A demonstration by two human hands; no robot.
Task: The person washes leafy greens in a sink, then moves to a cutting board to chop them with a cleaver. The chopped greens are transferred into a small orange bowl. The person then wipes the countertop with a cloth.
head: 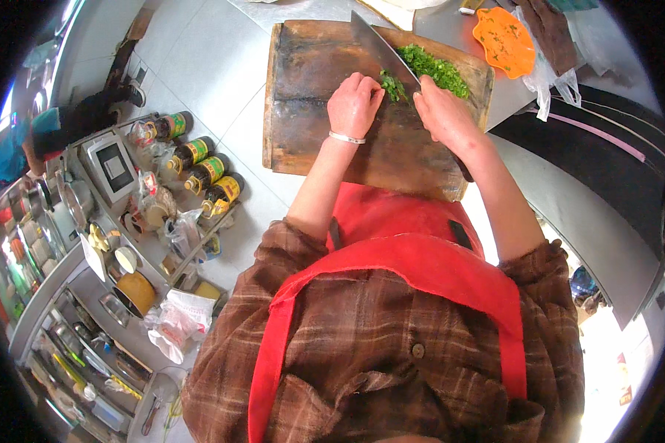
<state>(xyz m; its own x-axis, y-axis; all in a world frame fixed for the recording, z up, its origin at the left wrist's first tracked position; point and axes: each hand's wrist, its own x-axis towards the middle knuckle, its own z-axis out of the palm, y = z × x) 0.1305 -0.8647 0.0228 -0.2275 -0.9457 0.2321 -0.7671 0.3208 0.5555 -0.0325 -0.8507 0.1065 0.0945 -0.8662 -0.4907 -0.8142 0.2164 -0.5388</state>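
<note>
My right hand grips a long kitchen knife, its blade slanting up and left across a worn wooden cutting board. The dark handle end shows below my wrist. To the left of the blade, my left hand has its fingers curled against a small bunch of leafy green herbs; the fingertips are partly hidden. Across the blade, on the right, lies a larger pile of chopped green herbs.
An orange scalloped plate with green bits stands beyond the board's right corner, near plastic bags. To the left, several dark bottles stand on a cluttered shelf unit. Another person is at far left.
</note>
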